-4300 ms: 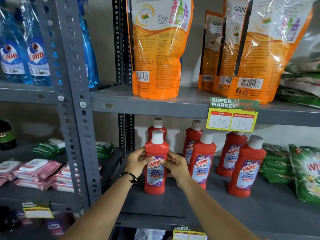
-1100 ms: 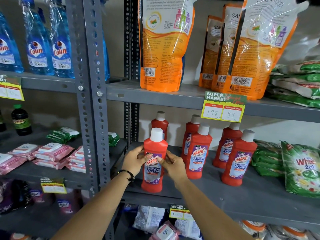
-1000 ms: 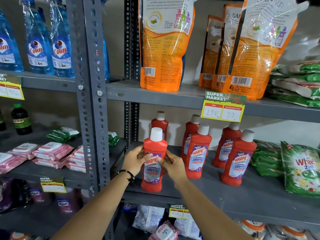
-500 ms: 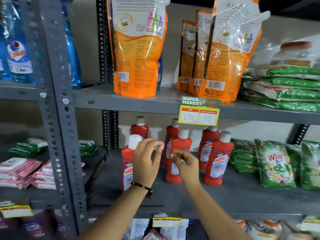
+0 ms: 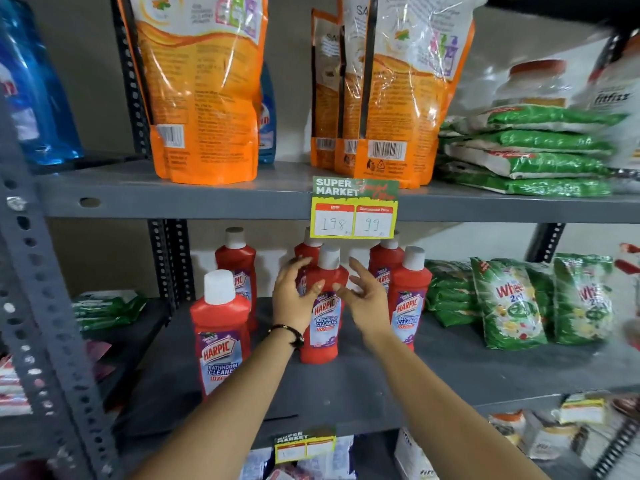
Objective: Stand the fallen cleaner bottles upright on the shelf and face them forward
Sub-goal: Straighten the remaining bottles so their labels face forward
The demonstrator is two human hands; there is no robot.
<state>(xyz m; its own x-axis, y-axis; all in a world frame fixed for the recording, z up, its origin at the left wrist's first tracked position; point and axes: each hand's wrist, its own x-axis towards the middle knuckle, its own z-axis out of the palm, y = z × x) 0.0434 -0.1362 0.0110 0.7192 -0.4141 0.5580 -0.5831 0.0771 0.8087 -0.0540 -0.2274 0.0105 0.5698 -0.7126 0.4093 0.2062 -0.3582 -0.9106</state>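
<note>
Several red Harpic cleaner bottles with white caps stand upright on the grey middle shelf (image 5: 346, 386). The front left bottle (image 5: 220, 336) stands alone, label forward. My left hand (image 5: 292, 297) and my right hand (image 5: 363, 303) are on either side of the middle front bottle (image 5: 325, 317), fingers spread; the left fingertips are at its shoulder, the right hand is a little apart. Another front bottle (image 5: 408, 299) stands to the right. Three more bottles stand in the back row, one at the left (image 5: 237, 263), the others partly hidden by my hands and the price tag.
A price tag (image 5: 354, 211) hangs from the upper shelf, which bears orange refill pouches (image 5: 204, 88). Green detergent packs (image 5: 509, 303) stand to the right of the bottles. A perforated grey upright (image 5: 38, 306) rises at the left, with blue bottles (image 5: 31, 98) behind it.
Both hands have let go of the front left bottle and moved right to the middle front bottle, fingers spread. The camera has swung right and come closer.
</note>
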